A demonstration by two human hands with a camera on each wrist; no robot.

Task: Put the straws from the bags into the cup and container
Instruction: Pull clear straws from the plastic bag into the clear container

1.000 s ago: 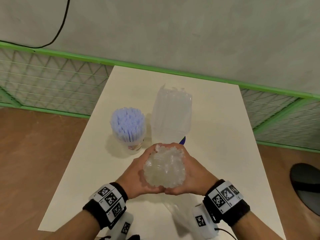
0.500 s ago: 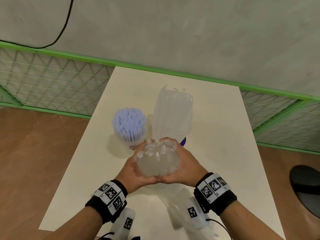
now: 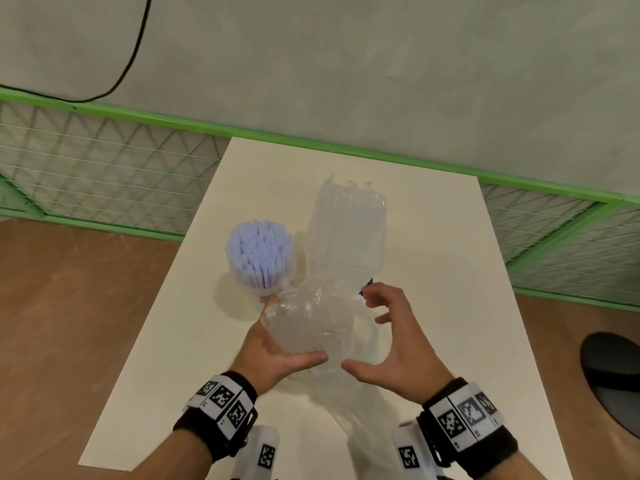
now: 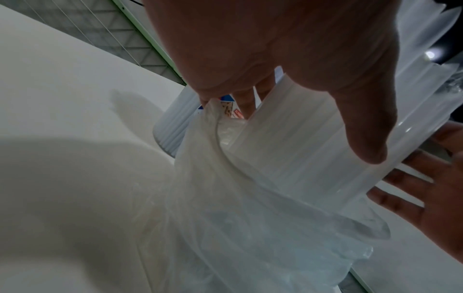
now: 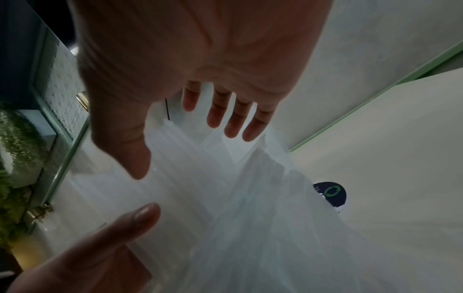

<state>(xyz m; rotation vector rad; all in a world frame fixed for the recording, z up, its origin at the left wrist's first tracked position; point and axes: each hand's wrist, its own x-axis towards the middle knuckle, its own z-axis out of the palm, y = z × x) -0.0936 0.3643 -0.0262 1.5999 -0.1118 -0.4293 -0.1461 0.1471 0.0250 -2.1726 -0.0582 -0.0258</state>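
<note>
Straws, pale lilac-blue plastic ones (image 3: 259,251), already stand packed upright in the small white paper cup (image 3: 258,289) at about ten o'clock from our hands, and a second lot of clear, colourless plastic straws (image 3: 311,323) is what we are handling over the middle of the cream rectangular table (image 3: 433,271). Our left hand (image 3: 273,355) curls round this bundle, thumb across its near side and fingers behind, with the thin clear plastic bag (image 4: 250,237) hanging loose below it toward the tabletop. Our right hand (image 3: 401,344) stands just beside the bundle at three o'clock, fingers spread and grasping nothing. At twelve o'clock, directly behind the bundle, rises the tall clear ribbed plastic container (image 3: 346,233); we cannot tell whether it holds anything yet. We judge that the cup is done and the container's share is in hand, the straws apparently only partly out of their bag. The next move calls for stripping the bag clear, squaring the bundle with both hands, then lifting it over the container's high rim and lowering it in upright without spilling.
</note>
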